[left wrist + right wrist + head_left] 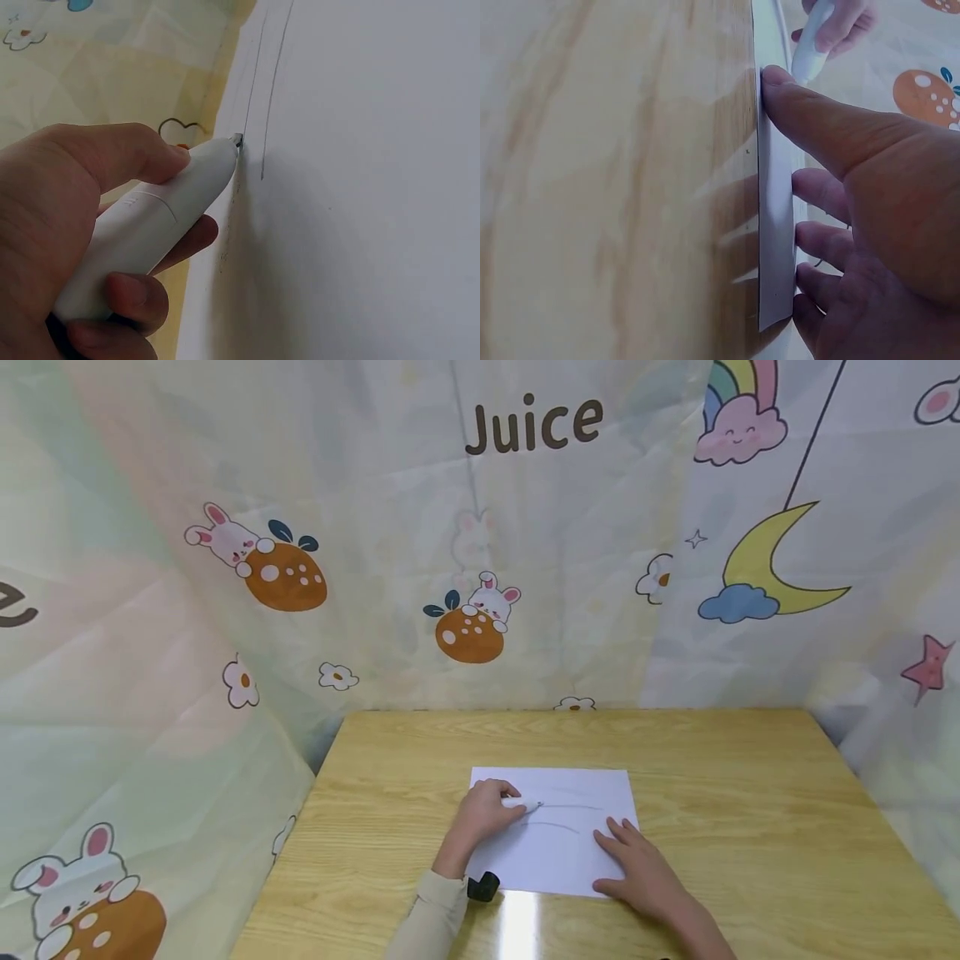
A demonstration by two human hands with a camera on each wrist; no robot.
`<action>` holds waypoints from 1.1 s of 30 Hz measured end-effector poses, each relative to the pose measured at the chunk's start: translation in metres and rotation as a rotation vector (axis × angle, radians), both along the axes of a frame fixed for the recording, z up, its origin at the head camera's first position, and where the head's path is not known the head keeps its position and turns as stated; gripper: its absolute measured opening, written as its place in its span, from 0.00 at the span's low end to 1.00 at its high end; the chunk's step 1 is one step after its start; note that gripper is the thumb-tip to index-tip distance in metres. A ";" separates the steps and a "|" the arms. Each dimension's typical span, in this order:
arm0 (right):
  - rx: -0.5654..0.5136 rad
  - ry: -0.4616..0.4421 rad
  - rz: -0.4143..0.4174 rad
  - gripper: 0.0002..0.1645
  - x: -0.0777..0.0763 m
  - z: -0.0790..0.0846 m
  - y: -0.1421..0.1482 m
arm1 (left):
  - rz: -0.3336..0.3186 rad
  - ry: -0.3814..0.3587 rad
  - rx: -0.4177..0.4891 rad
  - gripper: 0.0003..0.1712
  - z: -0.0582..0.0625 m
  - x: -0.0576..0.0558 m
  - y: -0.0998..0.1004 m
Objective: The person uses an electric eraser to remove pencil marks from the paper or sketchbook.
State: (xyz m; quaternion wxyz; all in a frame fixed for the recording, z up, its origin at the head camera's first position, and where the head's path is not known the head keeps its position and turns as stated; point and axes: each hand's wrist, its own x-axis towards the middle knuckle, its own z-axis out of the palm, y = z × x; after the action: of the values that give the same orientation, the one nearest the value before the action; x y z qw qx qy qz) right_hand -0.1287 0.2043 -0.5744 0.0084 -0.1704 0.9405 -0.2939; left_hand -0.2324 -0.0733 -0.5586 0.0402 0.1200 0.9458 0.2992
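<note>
A white sheet of paper (555,864) lies on the wooden table, with two thin grey lines across its upper middle and fainter smudges above them. My left hand (486,812) grips a thick white pen-shaped electric eraser (154,232), index finger on top near the nose. Its small grey tip is at the end of one line in the left wrist view, with tiny dark specks on the paper below. My right hand (643,870) rests spread on the paper's lower right corner; its thumb (810,105) presses by the near edge.
The wooden table (750,827) stretches out on both sides of the paper. A printed curtain (375,568) with rabbits and flowers hangs behind and at the sides. A black wrist device (483,887) sits at the left cuff, close to the paper's lower left corner.
</note>
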 end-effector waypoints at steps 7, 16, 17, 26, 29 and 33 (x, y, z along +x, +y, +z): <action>0.011 0.017 0.004 0.43 0.000 -0.005 0.003 | 0.021 -0.001 0.032 0.11 0.000 0.006 -0.004; 0.004 -0.023 0.011 0.44 -0.001 -0.005 0.000 | 0.030 -0.004 0.026 0.11 -0.002 0.004 -0.006; 0.006 -0.027 0.011 0.44 -0.002 -0.005 0.000 | 0.034 -0.006 0.027 0.11 -0.002 0.005 -0.008; 0.006 -0.031 0.014 0.44 -0.003 -0.001 -0.001 | 0.022 0.013 0.008 0.10 0.001 0.003 -0.006; 0.012 -0.031 0.011 0.44 -0.003 -0.002 -0.001 | 0.016 -0.001 0.014 0.11 0.002 0.003 -0.004; 0.016 -0.024 0.009 0.43 -0.003 -0.003 0.000 | 0.021 -0.035 0.037 0.12 0.002 0.005 -0.007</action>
State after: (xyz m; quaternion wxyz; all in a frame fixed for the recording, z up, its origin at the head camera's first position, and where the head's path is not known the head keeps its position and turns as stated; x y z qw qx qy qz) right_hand -0.1318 0.2040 -0.5774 0.0224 -0.1710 0.9419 -0.2882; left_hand -0.2274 -0.0807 -0.5571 0.0516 0.1056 0.9404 0.3192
